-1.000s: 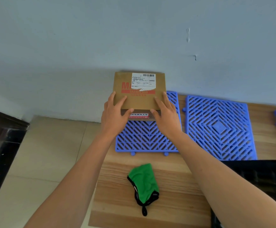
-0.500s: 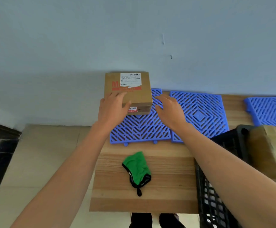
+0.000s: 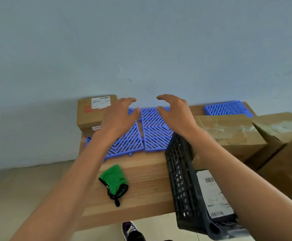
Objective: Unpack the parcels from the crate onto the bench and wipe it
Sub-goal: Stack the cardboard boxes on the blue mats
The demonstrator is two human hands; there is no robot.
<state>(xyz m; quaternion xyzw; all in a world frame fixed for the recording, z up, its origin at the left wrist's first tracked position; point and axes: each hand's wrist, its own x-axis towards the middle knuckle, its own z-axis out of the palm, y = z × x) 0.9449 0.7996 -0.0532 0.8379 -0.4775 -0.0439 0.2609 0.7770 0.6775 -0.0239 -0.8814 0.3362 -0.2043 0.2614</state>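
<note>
Two brown parcels [image 3: 93, 117] sit stacked at the far left corner of the wooden bench [image 3: 141, 174], right up against the pale wall [image 3: 141, 40] — the top one carries a white shipping label and red print, the lower one shows only a strip of its front edge. They rest on the far end of a blue grid mat [image 3: 124, 145]. The black crate [image 3: 185, 185] stands at the bench's right side, overhanging the near edge, with several more cardboard boxes [image 3: 232, 134] piled in it and a labelled packet [image 3: 214, 197] lying against its near wall. Both hands hover above the mats, holding nothing: the left hand [image 3: 119, 119] with fingers loosely spread and a little bent, just beside the stacked parcels; the right hand [image 3: 174, 113] likewise spread and gently curved, over a second blue mat [image 3: 155, 134]. A third mat [image 3: 228, 108] lies along the far edge to the right. A crumpled green cloth [image 3: 114, 181] with black trim lies near the front edge. Below the bench, a dark shoe [image 3: 133, 232] shows on the tiled floor.
</note>
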